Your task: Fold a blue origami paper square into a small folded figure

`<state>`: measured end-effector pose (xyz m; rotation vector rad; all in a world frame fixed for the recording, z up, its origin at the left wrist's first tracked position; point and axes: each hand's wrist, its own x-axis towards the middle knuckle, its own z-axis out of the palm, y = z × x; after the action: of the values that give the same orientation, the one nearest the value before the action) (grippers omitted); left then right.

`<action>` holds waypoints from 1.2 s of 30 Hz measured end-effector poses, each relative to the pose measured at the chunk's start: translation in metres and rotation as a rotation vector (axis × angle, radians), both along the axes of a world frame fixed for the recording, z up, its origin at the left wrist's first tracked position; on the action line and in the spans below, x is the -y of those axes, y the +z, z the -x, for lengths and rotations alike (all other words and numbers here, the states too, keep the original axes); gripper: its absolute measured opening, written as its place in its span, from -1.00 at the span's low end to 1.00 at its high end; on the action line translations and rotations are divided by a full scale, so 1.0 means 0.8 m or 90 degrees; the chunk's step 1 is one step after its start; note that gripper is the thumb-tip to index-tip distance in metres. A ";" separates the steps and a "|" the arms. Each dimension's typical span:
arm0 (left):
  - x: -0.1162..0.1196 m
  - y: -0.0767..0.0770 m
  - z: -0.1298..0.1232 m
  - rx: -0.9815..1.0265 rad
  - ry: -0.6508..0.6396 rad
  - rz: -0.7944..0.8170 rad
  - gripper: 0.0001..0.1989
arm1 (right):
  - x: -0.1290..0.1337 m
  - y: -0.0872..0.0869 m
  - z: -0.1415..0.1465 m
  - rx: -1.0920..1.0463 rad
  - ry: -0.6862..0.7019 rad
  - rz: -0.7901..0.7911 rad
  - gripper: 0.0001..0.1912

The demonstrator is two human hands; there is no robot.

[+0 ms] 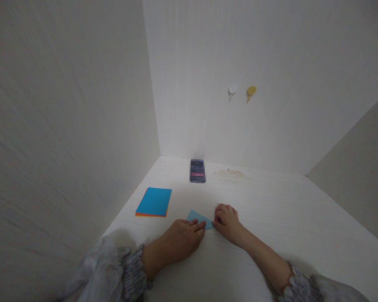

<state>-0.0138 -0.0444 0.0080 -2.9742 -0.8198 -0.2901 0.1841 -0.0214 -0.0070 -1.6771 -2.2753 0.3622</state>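
A light blue piece of paper point(194, 216) with a pointed right end lies on the white table between my hands. My left hand point(184, 239) rests on its lower left part, fingers stretched out and lying flat; a ring shows on one finger. At the paper's right tip is my right hand point(228, 224), its fingers curled inward with the thumb and a fingertip at the corner. Its palm side is hidden, and a small reddish spot shows beneath the fingers.
A stack of square sheets point(154, 202), blue over orange, lies at the left. A dark, blurred rectangular object point(197, 171) sits near the back wall. White and yellow hooks point(251, 91) are on that wall. Walls stand left and right.
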 end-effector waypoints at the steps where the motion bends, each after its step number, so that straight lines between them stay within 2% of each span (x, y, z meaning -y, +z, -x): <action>1: 0.000 0.000 0.000 -0.001 -0.002 0.003 -0.76 | 0.000 0.000 0.000 -0.002 0.000 -0.001 -0.93; 16: 0.001 -0.007 0.000 -0.027 0.014 0.026 -0.73 | -0.001 -0.012 -0.004 0.014 0.012 -0.028 -0.94; 27: 0.004 -0.009 -0.003 -0.053 0.030 0.027 -0.73 | 0.003 -0.007 -0.007 0.024 -0.043 -0.054 -0.90; 36: 0.004 -0.006 -0.002 -0.056 0.012 0.023 -0.76 | -0.012 -0.016 -0.033 -0.027 0.035 -0.048 -0.87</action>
<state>-0.0119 -0.0474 0.0033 -2.9864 -0.8508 -0.1437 0.2106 -0.0116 -0.0200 -1.5589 -2.2792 0.3166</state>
